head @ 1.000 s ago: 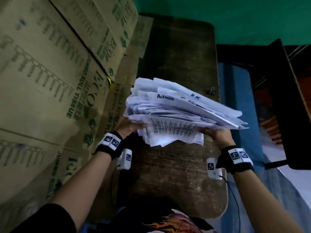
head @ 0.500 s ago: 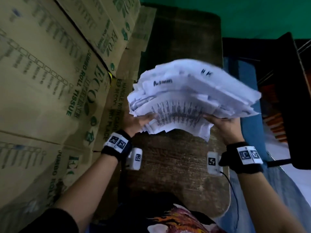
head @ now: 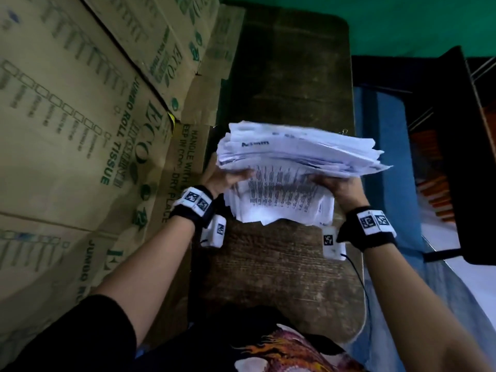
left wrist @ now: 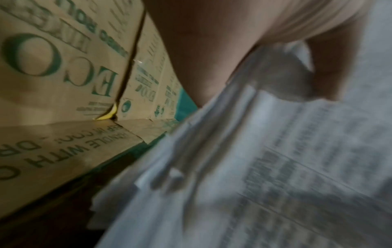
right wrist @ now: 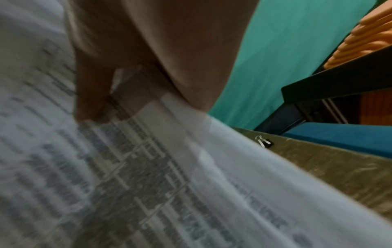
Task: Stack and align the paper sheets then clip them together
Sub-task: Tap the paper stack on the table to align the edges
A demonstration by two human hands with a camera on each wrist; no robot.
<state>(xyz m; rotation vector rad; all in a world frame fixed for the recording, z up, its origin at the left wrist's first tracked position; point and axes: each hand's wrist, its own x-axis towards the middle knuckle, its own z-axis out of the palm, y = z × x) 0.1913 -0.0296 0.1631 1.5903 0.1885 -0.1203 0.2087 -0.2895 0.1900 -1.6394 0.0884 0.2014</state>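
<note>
A thick, uneven stack of white printed paper sheets (head: 298,167) stands tilted on its lower edge over the dark wooden table (head: 284,277). My left hand (head: 222,176) grips the stack's left side and my right hand (head: 338,185) grips its right side. Up close, the left thumb presses the printed sheet (left wrist: 275,167), and the right thumb does the same on the sheets (right wrist: 148,184). A small black binder clip (right wrist: 264,141) lies on the table just beyond the stack's right side; in the head view it peeks out behind the papers as the clip (head: 344,132).
Large cardboard boxes (head: 80,130) printed "ECO jumbo roll tissue" wall in the left side of the table. A blue cushion (head: 386,157) and a black frame (head: 461,157) lie to the right. A green wall (head: 375,20) is behind.
The stack was lifted and tipped up half a second ago and has come back down toward the table, its lower edge now lower and closer to me. Both hands kept their grip.
</note>
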